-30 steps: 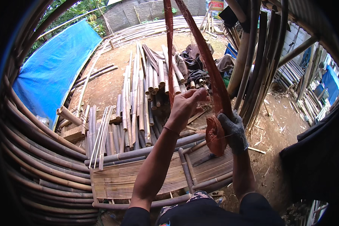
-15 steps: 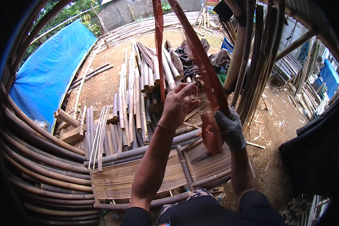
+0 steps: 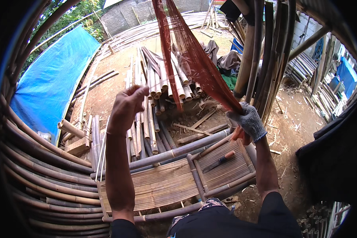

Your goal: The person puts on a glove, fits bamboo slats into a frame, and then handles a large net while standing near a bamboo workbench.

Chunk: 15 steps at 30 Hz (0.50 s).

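Note:
My right hand [image 3: 248, 122], in a grey knitted glove, is closed round a long reddish-brown strip of frayed, mesh-like material [image 3: 204, 63]. The strip runs from above the view down to that hand, and a bunched orange-red end [image 3: 241, 135] shows below the glove. A narrower length of the same material [image 3: 166, 55] hangs freely beside it. To the left, my bare left hand [image 3: 127, 105] is raised with its fingers curled together; whatever they pinch, if anything, is too small to see. A knife with a wooden handle [image 3: 226, 156] lies on the bamboo bench [image 3: 154, 184] below.
Cut bamboo poles [image 3: 146, 131] are stacked beyond the bench. Upright poles [image 3: 261, 59] stand at the right, and curved bamboo rails [image 3: 51, 178] line the left. A blue tarpaulin [image 3: 53, 79] hangs at the far left. Dark cloth [image 3: 325, 150] hangs at the right.
My left hand has moved left, away from the strip. My right hand has shifted slightly right and up, the strip has spread wider, and the knife on the bench has come into view.

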Tool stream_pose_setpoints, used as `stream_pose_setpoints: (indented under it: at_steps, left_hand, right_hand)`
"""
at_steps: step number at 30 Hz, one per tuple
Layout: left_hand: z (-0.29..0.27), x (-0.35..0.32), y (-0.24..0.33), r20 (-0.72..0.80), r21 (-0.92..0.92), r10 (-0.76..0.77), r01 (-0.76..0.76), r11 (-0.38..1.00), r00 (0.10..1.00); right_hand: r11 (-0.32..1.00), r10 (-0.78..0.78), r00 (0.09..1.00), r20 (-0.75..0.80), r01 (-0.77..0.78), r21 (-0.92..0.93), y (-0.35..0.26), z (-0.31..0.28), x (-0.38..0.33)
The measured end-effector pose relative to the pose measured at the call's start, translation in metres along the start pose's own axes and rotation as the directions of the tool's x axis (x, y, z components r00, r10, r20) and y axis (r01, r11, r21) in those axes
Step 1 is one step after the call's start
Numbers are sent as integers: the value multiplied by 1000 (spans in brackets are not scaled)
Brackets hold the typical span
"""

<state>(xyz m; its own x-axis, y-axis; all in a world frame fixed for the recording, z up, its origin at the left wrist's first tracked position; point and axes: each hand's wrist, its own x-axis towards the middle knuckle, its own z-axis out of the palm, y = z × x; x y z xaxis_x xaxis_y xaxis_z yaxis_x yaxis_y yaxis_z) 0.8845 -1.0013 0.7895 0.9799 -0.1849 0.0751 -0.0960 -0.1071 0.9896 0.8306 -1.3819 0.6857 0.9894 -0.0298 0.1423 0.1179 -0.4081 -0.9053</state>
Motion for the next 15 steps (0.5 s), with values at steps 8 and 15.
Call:
stream_pose_setpoints:
  at_steps: [8,15]
  left_hand:
    - [-8,-103,-192,-742,516,210,342,785,637]
    - [21,-366,-400,-515,488,-269,536,689,814]
  right_hand:
    - [974,84,974,-212,-35,225,51,-9,5]
    - [952,126,982,-141,-80,296,43,33,12]
